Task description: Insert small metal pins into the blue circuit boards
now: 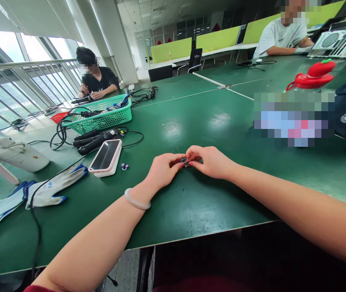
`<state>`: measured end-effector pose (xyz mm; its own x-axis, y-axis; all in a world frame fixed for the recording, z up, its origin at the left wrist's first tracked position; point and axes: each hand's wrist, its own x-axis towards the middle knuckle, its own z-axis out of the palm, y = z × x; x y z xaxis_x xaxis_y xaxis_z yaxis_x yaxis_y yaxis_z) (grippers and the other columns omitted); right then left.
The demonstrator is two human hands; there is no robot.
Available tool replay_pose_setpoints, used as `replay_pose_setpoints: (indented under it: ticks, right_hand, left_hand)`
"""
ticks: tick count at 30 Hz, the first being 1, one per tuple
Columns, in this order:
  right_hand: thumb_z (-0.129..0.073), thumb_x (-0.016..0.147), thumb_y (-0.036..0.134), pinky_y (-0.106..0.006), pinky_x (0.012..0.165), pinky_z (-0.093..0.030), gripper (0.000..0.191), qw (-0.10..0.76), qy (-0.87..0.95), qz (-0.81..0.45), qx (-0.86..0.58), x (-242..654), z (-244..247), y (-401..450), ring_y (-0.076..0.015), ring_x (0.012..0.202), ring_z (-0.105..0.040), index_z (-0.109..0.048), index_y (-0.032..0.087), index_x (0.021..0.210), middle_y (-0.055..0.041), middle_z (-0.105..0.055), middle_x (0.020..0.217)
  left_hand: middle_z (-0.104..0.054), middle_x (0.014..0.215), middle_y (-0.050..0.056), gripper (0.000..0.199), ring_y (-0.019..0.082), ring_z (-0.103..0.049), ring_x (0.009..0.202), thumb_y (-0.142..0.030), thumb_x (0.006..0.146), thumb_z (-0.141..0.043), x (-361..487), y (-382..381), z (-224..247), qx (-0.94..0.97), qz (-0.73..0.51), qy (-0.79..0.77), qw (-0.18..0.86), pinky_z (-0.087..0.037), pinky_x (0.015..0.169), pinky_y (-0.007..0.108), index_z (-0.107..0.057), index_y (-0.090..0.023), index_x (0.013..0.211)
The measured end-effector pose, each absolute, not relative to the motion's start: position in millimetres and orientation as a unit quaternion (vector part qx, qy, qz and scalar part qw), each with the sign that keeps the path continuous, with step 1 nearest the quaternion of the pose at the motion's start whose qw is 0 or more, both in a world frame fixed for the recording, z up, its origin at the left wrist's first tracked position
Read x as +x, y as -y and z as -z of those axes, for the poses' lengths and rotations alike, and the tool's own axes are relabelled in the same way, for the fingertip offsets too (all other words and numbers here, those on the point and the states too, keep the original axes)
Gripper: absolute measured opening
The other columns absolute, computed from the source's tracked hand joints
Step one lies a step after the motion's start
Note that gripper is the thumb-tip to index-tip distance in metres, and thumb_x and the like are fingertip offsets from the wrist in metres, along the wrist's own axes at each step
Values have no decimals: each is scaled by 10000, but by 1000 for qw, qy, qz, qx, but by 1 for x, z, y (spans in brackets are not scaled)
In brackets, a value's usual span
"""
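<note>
Both hands are grasping one small dark metal piece [184,162] near the middle of the frame: the left hand [164,171] is pinching it from the left and the right hand [212,162] is meeting it from the right, the fingertips of the two nearly touching around it. Beneath them, a big green table [197,215] is stretching across most of the frame. A person in a white shirt [273,38] is sitting at the upper right, arms reaching toward a white metal frame [333,42]. Another person in a dark shirt [102,79] is sitting at the upper left, head tilting down. In front of that person, a green plastic basket [100,117] is holding cables and other items. A container with a red lid [313,79] is standing at the right, its lower part showing only as blurred blocks. White and blue gloves [49,188] are lying at the lower left, with a black cable [39,231] running over them. A phone [106,156] is resting left of the hands. A pale bracelet [136,200] is circling the left wrist. Some tiny purple and white bits [124,166] are lying just beside the phone.
</note>
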<state>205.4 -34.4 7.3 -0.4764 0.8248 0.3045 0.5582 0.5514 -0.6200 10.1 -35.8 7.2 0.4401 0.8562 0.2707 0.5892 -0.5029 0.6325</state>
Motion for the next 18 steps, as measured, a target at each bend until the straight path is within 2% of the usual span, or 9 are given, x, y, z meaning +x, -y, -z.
replay_pose_setpoints:
  ticks: [8, 18]
  right_hand:
    - [-546, 806, 165, -298, 761, -483, 101, 279, 838, -213, -417, 205, -6, 35, -157, 805, -668, -518, 232, 876, 8, -718, 856]
    - [-532, 817, 160, -292, 773, -475, 104, 299, 832, -211, -416, 205, -8, 36, -147, 809, -665, -525, 233, 890, 13, -719, 861]
  left_hand:
    - [-712, 926, 18, 303, 164, -622, 807, -232, 819, -559, 10, 35, -8, 830, -277, -432, 219, -476, 766, 291, -675, -273, 1096]
    - [-715, 1008, 20, 297, 168, -648, 843, -233, 812, -568, 10, 35, -7, 819, -279, -435, 248, -491, 808, 296, -677, -253, 1088]
